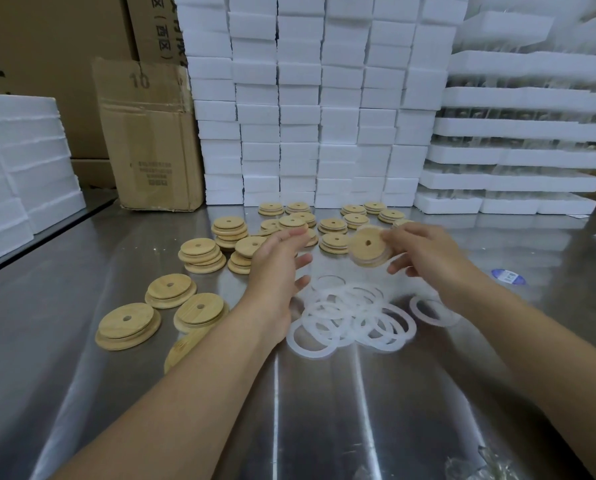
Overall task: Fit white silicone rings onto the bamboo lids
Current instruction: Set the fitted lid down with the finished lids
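Your right hand [424,254] pinches one lid [367,245] by its rim, fingers curled round it, raised above the worktop [324,410]. Your left hand [275,261] hangs beside it, fingers loosely spread and holding nothing. The rings [348,317] lie heaped just below. Blur hides whether this lid already carries one. Take a single ring, stretch it over the lid's narrower step, and work it round evenly, untwisted.
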Motion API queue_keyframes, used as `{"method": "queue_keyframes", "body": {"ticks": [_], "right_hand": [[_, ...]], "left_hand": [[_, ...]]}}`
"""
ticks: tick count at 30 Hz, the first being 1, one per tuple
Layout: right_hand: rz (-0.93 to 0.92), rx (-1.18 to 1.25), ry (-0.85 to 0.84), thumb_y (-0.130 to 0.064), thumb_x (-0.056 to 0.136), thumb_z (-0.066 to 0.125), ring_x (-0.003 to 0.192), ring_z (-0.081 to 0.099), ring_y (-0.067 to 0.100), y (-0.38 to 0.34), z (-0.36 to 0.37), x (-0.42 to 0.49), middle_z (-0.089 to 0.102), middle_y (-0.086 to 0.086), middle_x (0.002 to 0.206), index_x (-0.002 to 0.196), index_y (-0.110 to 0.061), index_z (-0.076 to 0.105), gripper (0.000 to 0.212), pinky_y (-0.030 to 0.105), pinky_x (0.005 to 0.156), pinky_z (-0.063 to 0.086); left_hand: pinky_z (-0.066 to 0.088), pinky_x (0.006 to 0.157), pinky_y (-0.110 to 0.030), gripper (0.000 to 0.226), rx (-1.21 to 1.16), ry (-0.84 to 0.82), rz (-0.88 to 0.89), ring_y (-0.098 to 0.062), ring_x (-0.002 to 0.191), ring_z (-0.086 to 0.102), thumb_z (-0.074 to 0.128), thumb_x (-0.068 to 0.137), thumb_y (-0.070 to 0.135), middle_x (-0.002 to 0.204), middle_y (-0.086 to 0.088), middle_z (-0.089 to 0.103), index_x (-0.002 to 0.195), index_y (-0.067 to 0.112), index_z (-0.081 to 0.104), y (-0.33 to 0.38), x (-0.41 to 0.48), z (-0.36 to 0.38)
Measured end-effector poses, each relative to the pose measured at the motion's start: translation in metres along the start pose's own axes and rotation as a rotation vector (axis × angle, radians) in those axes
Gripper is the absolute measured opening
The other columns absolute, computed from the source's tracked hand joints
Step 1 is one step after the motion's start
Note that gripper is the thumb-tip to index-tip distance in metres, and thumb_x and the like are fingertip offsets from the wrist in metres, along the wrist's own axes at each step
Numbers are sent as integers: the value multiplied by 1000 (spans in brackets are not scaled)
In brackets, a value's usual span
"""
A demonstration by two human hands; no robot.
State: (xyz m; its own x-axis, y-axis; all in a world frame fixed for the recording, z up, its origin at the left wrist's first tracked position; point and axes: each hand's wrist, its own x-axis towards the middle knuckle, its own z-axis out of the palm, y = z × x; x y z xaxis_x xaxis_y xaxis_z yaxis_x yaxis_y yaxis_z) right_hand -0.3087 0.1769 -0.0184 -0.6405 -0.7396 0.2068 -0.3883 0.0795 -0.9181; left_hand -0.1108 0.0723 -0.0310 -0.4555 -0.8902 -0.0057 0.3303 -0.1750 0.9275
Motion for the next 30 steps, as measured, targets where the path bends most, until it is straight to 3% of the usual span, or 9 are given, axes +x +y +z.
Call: {"method": "queue_keyframes", "body": {"ticks": [3, 6, 11, 14, 17, 20, 23, 26, 30], "right_hand": [[147, -124, 87, -32, 99, 69, 52, 70, 9, 17, -26, 11, 79, 3, 78, 83, -15, 76, 25, 31, 66, 44], [201, -421, 120, -36, 98, 70, 68, 72, 22, 32, -39, 18, 76, 9, 71, 76, -11, 76, 33, 31, 64, 46], [117, -741, 153, -47, 97, 67, 85, 67, 21, 36, -34, 18, 73, -2, 83, 90, -26, 70, 22, 44, 81, 59], [9, -787, 139, -35, 96, 67, 77, 65, 15, 32, -29, 18, 70, -7, 77, 93, -33, 66, 4, 41, 73, 58], [-55, -824, 94, -30, 97, 63, 77, 65, 13, 31, -22, 18, 70, -10, 81, 100, -36, 64, 7, 43, 76, 60], [-127, -868, -67, -27, 102, 62, 79, 61, 8, 31, -22, 17, 66, -21, 95, 126, -48, 57, 32, 33, 76, 55], [-139, -919, -294, -21, 109, 50, 103, 64, 15, 25, -19, 9, 61, -15, 126, 158, -59, 22, 68, 33, 92, 47], [-118, -920, -350, -13, 111, 41, 144, 49, 25, 24, -16, 9, 50, -9, 160, 162, -54, 15, 71, 34, 113, 37], [-142, -922, -334, -11, 110, 41, 145, 48, 24, 24, -17, 9, 52, -9, 159, 162, -48, 24, 66, 34, 113, 37]], "left_hand": [[48, 74, -30, 14, -5, 58, -13, -13, 100, 71, 68, 100, 25, 105, 10, 74, 109, 28, 78, 1, 1, -1], [48, 73, -30, 12, 15, 76, -16, -12, 98, 70, 68, 99, 26, 106, 8, 74, 107, 27, 78, 0, 1, 0], [49, 74, -31, 9, 55, 71, 0, -15, 100, 69, 69, 97, 25, 102, 8, 73, 99, 28, 77, -2, -1, 1], [48, 68, -31, 10, 106, 90, 0, -18, 96, 66, 68, 97, 25, 101, 5, 72, 95, 30, 77, -3, -2, 2], [46, 61, -29, 15, 161, 95, 18, -17, 91, 63, 66, 98, 24, 99, 3, 71, 94, 32, 78, -4, -3, 2], [46, 57, -27, 17, 188, 82, 34, -15, 86, 61, 64, 99, 22, 97, 2, 70, 96, 30, 79, -3, -4, 3], [46, 54, -23, 18, 228, 76, 48, -13, 80, 60, 63, 100, 22, 95, 1, 68, 98, 30, 79, -2, -7, 3], [48, 53, -17, 18, 269, 63, 87, -10, 84, 64, 62, 101, 20, 97, 6, 70, 98, 28, 78, -3, -7, 4], [47, 54, -18, 24, 455, 85, 241, -4, 68, 57, 59, 102, 10, 105, 6, 72, 96, 28, 75, -4, 2, 0]]}}
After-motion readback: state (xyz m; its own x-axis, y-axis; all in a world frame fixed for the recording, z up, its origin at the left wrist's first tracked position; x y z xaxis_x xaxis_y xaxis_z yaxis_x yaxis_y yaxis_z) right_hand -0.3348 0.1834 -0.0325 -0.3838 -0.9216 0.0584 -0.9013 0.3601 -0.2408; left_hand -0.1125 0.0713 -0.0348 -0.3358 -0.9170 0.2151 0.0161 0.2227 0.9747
